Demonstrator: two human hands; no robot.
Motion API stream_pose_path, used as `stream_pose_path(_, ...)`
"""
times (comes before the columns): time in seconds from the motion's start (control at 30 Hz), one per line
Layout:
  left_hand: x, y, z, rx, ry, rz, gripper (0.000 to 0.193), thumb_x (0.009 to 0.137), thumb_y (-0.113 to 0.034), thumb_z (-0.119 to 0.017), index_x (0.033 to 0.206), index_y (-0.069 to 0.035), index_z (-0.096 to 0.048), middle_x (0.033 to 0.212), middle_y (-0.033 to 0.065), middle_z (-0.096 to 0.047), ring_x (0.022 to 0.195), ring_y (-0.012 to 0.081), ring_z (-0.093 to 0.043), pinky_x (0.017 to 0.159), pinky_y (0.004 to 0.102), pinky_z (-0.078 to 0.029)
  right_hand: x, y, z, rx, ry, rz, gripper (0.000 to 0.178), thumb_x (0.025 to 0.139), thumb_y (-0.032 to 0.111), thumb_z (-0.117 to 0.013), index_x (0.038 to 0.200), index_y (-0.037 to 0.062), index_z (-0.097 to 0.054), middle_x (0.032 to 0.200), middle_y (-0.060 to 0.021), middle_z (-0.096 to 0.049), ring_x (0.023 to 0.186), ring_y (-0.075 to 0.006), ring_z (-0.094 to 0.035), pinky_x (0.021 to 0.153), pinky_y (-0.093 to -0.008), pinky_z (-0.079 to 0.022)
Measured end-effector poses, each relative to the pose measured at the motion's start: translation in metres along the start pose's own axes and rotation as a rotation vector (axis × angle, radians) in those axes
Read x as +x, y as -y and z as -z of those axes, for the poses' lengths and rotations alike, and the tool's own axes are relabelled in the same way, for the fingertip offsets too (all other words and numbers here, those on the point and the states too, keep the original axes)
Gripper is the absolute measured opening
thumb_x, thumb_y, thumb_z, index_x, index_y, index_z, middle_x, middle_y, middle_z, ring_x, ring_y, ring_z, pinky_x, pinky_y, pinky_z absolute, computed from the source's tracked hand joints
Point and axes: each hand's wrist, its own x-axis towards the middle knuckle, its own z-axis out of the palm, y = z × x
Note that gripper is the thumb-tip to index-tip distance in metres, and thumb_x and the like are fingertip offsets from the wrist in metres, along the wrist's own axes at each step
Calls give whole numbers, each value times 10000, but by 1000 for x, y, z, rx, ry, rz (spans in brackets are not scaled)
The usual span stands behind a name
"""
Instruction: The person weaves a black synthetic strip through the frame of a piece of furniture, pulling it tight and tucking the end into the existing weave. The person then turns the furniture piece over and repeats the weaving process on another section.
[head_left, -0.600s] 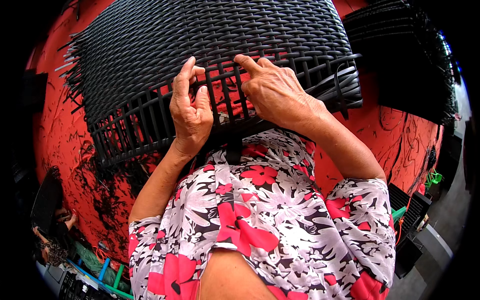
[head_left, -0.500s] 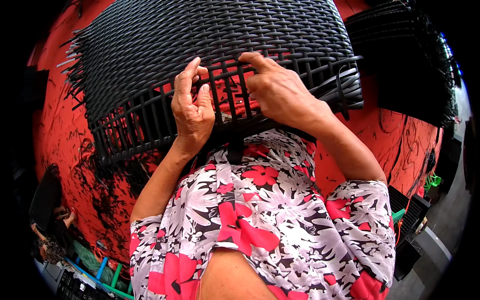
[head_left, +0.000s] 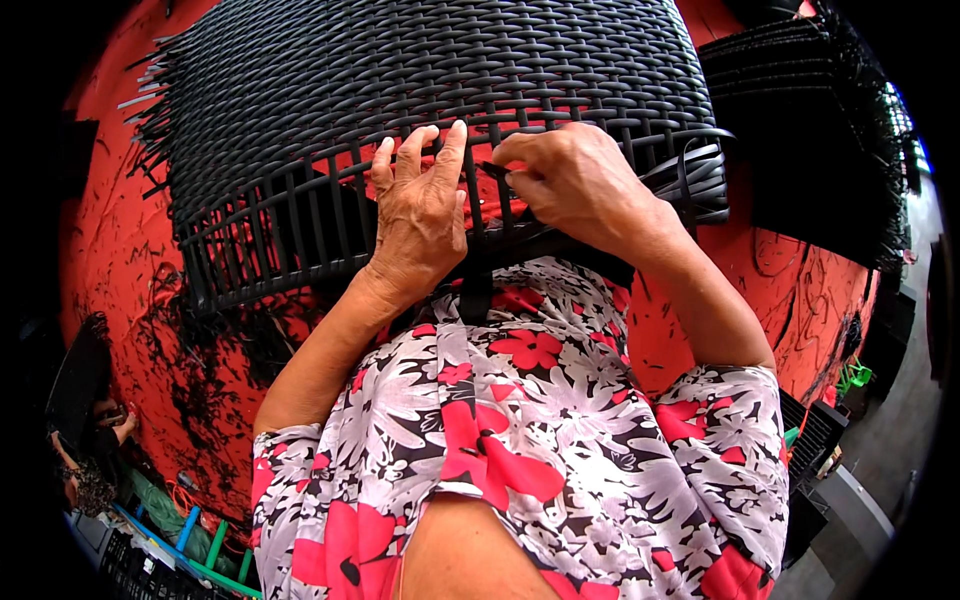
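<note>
A black woven wicker panel [head_left: 430, 70] lies before me, tightly woven at the far side, with open upright strands along the near edge. My left hand [head_left: 418, 222] rests over those strands, its fingers apart and pointing away from me, the tips by the lowest woven row. To its right, my right hand [head_left: 597, 188] is closed in a pinch on a black plastic strip [head_left: 493, 170], whose end pokes out between thumb and forefinger. A looped bundle of similar strips [head_left: 692, 185] hangs at the panel's right edge. The right palm is hidden.
Red floor [head_left: 110, 250] surrounds the panel, littered with black strip scraps [head_left: 190, 370] on the left. A stack of dark woven panels [head_left: 810, 150] stands at the right. At the lower left, another person's arm [head_left: 122, 428] shows near a dark panel [head_left: 80, 370].
My left hand has turned palm down and spread its fingers, shifting right. My right hand has moved slightly right and nearer, and a strip end now shows in its pinch.
</note>
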Motion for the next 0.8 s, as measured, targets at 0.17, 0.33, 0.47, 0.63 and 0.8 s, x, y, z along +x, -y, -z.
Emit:
stream_pose_path(0.17,1,3,0,-84,-60,6,656,740,9,-637,1363,-3,-432,981,95,-666,1241,284,-414,1072,471,-192,17,9,-4,-237,212,13,97,750,129,-613,771,52,-667,632,-161,-602,643,-351,-618,592,-437,-480)
stream_pose_path(0.33,8,-2,6,-223,-32,119,475,714,21,-689,1173,-47,-588,1173,103,-637,1193,268,-474,1051,409,-265,12,-10,-22,46,87,12,88,764,119,-646,796,41,-672,698,-145,-631,638,-338,-618,589,-412,-486)
stream_pose_path(0.47,3,4,18,-457,-119,192,217,689,55,-701,879,-42,-659,1328,117,-541,1081,234,-551,1011,355,-358,10,0,-25,177,-260,143,158,827,85,-649,971,33,-683,913,-107,-655,760,-263,-657,637,-371,-511)
stream_pose_path(0.63,5,-7,51,-712,-80,312,400,736,69,-660,1115,-31,-580,1149,83,-579,1003,182,-565,1002,329,-378,12,13,-22,884,98,-211,185,848,78,-662,1025,28,-683,776,-47,-673,665,-83,-596,576,-259,-479)
stream_pose_path(0.8,-22,12,35,-206,-170,153,476,772,-23,-681,1230,-22,-551,1105,84,-628,1060,229,-550,1017,368,-353,15,12,-27,316,-122,31,101,797,74,-653,869,7,-678,730,-137,-658,669,-262,-642,599,-379,-490)
